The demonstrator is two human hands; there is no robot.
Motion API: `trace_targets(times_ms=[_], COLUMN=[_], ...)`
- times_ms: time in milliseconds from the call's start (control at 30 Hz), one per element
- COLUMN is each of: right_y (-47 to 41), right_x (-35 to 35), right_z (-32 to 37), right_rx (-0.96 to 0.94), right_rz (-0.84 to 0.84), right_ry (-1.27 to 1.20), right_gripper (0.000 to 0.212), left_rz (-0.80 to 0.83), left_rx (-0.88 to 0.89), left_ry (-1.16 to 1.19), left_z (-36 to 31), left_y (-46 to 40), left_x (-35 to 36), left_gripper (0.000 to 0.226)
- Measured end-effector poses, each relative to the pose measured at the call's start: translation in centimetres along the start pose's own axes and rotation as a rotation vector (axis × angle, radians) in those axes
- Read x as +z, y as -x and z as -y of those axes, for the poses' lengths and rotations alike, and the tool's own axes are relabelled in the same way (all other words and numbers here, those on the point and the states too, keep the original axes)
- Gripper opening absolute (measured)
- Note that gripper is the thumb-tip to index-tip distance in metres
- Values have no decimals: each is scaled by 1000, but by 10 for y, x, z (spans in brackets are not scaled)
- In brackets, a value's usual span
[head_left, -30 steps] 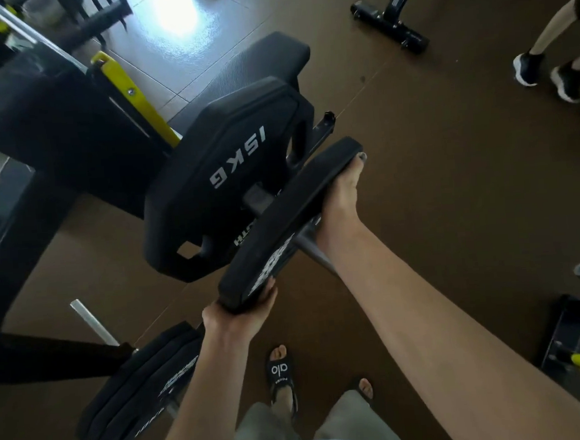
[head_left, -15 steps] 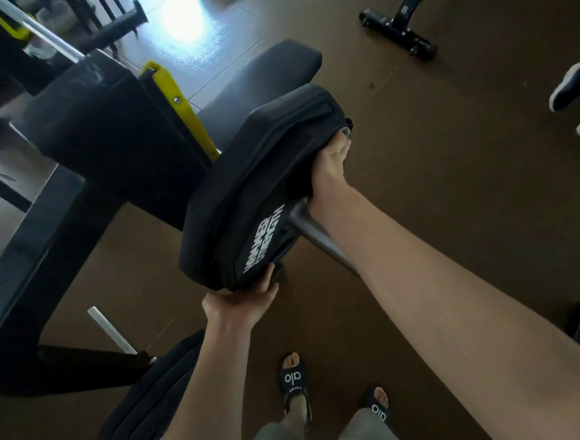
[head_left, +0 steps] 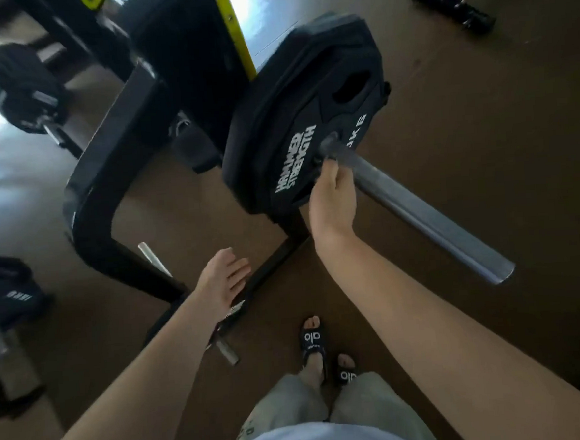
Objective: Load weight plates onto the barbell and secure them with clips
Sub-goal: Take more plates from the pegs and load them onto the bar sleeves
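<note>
Head view: the black Hammer Strength weight plate (head_left: 306,122) sits on the barbell sleeve (head_left: 415,211), pushed up against another black plate behind it, with the bare steel of the sleeve running out toward the lower right. The right hand (head_left: 332,199) reaches up to the plate's face just below the centre hole, its fingertips (head_left: 329,163) touching the plate where the sleeve passes through; whether they pinch anything there is too blurred to tell, though the fingers look bunched and only lightly bent. The right forearm stretches up from the lower right, wrist nearly straight. The left hand (head_left: 224,281) hangs apart from the plate, lower and to the left, palm turned up and fingers spread loose, holding nothing. It hovers over the black rack frame (head_left: 107,184), whose base bar crosses beneath it. A yellow strip (head_left: 234,34) runs along the rack upright just behind the plates. Short steel storage pegs (head_left: 152,258) stick out of the frame near the left hand. More black plates (head_left: 8,291) lie at the far left. Feet in black slides (head_left: 312,342) stand on the brown floor (head_left: 479,103), and a bench foot (head_left: 452,2) lies at the top right
</note>
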State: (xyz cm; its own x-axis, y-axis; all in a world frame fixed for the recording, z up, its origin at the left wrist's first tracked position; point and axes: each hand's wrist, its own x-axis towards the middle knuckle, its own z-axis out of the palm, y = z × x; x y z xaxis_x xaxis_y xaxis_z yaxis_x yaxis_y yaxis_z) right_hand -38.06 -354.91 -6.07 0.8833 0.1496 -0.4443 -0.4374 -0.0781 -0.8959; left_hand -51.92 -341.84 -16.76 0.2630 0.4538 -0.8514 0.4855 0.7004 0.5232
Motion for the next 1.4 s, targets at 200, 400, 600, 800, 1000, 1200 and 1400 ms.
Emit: trace_targets(times_ms=[200,400,600,800,1000,1200,1400], right_y=[49,80,88,102,99,59,1], right_x=[6,11,54,127,160,162,182], right_z=[-104,-185,-255,-348,-390,-424,-426], right_rx=[239,421,600,695,721,699,627], right_rz=[293,369,276,204,145,99,55], right_ry=[221,422,414,292,205,47,-115], right_gripper=[28,40,43,44,52,62,70], left_rz=[-126,-94,-31,-45,-112,-128,-171], left_rx=[80,206,306,578,832,968,962], left_ry=[-678,-1295,-1551,-1789,-1975,-1999,-1949], left_z=[46,79,99,115,130,129,145], left_y=[13,10,-40,-95,-117,-130,-134], left_x=[-77,-124,-191,-221,-240,-242,-248], left_gripper=[12,53,56,52,50,41,39])
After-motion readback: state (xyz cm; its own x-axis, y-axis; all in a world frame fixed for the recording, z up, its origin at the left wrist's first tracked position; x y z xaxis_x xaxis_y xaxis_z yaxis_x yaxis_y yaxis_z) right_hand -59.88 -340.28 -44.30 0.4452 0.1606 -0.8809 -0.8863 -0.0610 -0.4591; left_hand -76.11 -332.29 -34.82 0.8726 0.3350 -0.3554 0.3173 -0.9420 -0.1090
